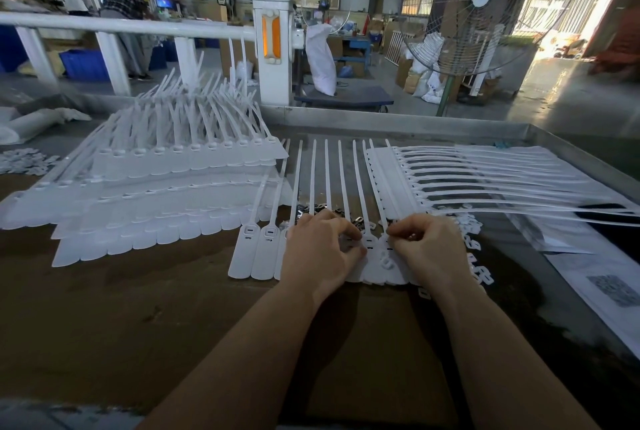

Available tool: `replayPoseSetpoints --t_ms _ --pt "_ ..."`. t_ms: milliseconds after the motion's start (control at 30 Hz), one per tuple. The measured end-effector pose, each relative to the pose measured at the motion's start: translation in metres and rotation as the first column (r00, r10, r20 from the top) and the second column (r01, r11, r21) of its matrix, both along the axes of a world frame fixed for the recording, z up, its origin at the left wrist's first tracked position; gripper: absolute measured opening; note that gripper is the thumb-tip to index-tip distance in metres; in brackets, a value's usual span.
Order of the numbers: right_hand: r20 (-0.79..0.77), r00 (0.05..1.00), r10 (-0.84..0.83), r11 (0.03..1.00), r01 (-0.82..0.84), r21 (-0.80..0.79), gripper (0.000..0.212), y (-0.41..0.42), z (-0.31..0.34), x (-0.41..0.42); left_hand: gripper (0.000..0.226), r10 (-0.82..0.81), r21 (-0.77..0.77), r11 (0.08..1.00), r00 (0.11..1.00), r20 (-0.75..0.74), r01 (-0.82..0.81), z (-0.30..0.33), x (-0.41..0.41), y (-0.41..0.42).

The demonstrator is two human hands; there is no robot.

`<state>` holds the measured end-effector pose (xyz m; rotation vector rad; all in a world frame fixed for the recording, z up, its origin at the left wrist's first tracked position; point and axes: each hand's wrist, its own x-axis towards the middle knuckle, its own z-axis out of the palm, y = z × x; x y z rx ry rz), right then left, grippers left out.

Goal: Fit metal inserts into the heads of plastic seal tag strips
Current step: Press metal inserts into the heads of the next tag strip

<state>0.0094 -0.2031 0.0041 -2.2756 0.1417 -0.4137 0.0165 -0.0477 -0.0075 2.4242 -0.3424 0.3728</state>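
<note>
Both hands work on a flat row of joined white plastic seal tag strips (pixel 325 215) on the brown worktop (pixel 138 308). The left hand (pixel 320 249) and right hand (pixel 431 249) each curl their fingertips in a pinch over the strip heads; any insert held is hidden. Small dark metal inserts (pixel 356 220) lie just behind the hands. Judged progress: midway, since stacked white strip sheets (pixel 166 194) lie left of the row, their state unclear. Beyond stand a white railing (pixel 114 26) and a pedestal fan (pixel 485 7).
</note>
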Motion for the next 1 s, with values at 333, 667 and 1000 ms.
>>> replayPoseSetpoints --t_ms 333,667,1000 --pt "-0.062 0.996 -0.065 0.997 0.068 0.048 0.027 0.006 0.002 0.005 0.022 0.002 0.008 1.0 1.0 0.0 -0.002 0.0 0.001 0.0" --pt "0.015 0.999 0.036 0.986 -0.038 0.165 0.037 0.002 0.005 -0.006 0.023 0.009 -0.003 1.0 1.0 -0.017 -0.009 -0.001 0.0 0.001" --pt "-0.125 0.96 0.249 0.966 -0.237 0.108 0.034 -0.003 0.017 -0.015 0.019 0.024 -0.032 0.999 0.999 -0.024 -0.024 0.001 0.0 0.001"
